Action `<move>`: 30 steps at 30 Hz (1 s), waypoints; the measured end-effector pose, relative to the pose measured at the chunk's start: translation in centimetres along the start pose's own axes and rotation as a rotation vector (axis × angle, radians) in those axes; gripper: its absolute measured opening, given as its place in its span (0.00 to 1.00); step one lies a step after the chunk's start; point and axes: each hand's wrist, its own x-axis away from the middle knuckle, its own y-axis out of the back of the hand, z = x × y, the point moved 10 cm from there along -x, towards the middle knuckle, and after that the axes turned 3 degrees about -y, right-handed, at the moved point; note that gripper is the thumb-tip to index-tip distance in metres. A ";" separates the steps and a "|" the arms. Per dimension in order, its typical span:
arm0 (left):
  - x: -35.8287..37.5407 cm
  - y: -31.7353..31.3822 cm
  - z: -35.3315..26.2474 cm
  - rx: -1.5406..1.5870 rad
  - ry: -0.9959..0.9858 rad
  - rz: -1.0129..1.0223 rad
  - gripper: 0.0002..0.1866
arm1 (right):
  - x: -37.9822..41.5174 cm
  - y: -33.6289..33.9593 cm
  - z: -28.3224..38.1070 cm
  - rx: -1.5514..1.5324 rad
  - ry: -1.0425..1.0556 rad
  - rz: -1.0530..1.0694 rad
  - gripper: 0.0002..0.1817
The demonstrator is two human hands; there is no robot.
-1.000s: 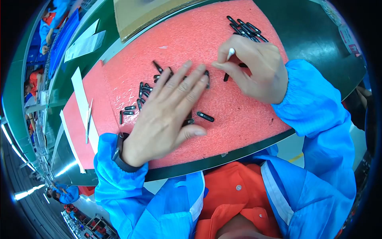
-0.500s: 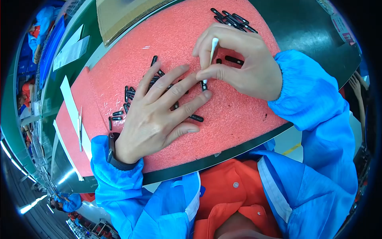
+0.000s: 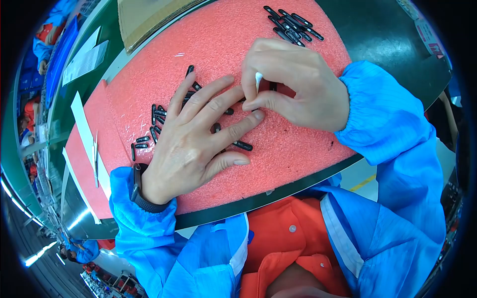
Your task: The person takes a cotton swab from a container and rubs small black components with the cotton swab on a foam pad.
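My left hand (image 3: pixel 196 136) lies with its fingers spread over a cluster of small black oblong parts (image 3: pixel 187 97) on a pink foam mat (image 3: pixel 213 191). Between thumb and fingertips, my right hand (image 3: pixel 298 84) pinches a cotton swab (image 3: pixel 258 79), one white tip pointing up. The swab's lower end is down by my left fingertips, hidden behind the right hand's fingers. Whatever part lies under it cannot be made out. One black part (image 3: pixel 243 145) pokes out beside my left thumb.
A pile of black parts (image 3: pixel 293 27) rests at the mat's far right. Tweezers (image 3: pixel 95 159) lie on white strips at the left. A cardboard piece (image 3: pixel 149 20) sits at the back, and printed sheets (image 3: pixel 84 62) lie far left. Other people (image 3: pixel 49 30) are beyond.
My right hand has moved slightly down and toward my left fingertips, its grip on the swab kept. The black part seen under the swab's lower tip is now covered. My left hand stays nearly still.
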 end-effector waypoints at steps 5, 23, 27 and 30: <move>0.2 0.4 -0.1 0.061 -0.006 -0.061 0.26 | 0.6 -0.2 2.2 -0.013 0.204 -0.049 0.12; 0.9 2.1 -1.7 -0.004 -0.116 -0.232 0.19 | 2.4 14.4 -7.0 0.349 -0.284 -0.428 0.05; 1.1 2.3 -1.6 -0.003 -0.118 -0.253 0.19 | 3.3 15.3 -10.6 1.014 -0.514 -0.143 0.09; 1.3 2.2 -1.7 -0.005 -0.136 -0.260 0.18 | 1.9 12.9 -8.2 0.907 -0.316 -0.097 0.11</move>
